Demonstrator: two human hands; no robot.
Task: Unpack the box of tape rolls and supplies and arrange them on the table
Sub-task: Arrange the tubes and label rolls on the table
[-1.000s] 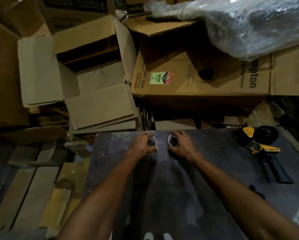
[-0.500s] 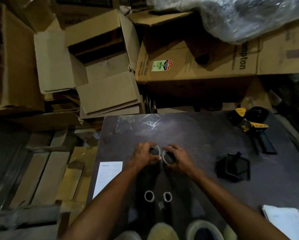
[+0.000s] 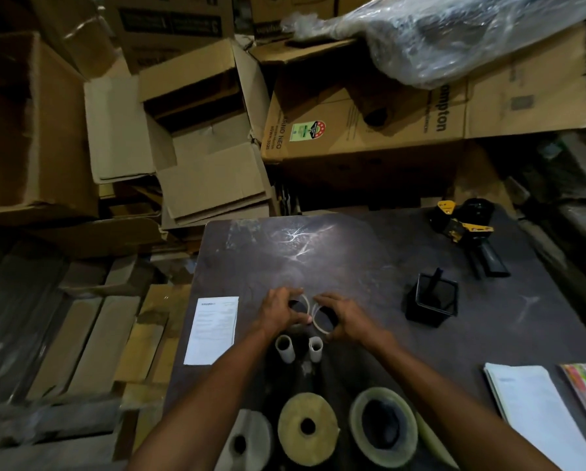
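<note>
Head view, left hand: fingers curled round the left tape roll, mid-table.
Head view, right hand: fingers gripping the right tape roll, just beside the first.
Other supplies: two narrow cores nearer the near edge; three broad rolls at the near edge.
Far right corner: tape dispenser.
Handling: thin rings, likely light, stiff, film possibly slick; best gripped across the outer rim.

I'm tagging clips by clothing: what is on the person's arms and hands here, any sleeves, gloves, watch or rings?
Nothing that shows. Both forearms are bare up to the frame's lower edge, with no sleeve in view. The left hand and right hand wear no gloves, and no watch, band or ring is visible, though the light is dim.
</note>
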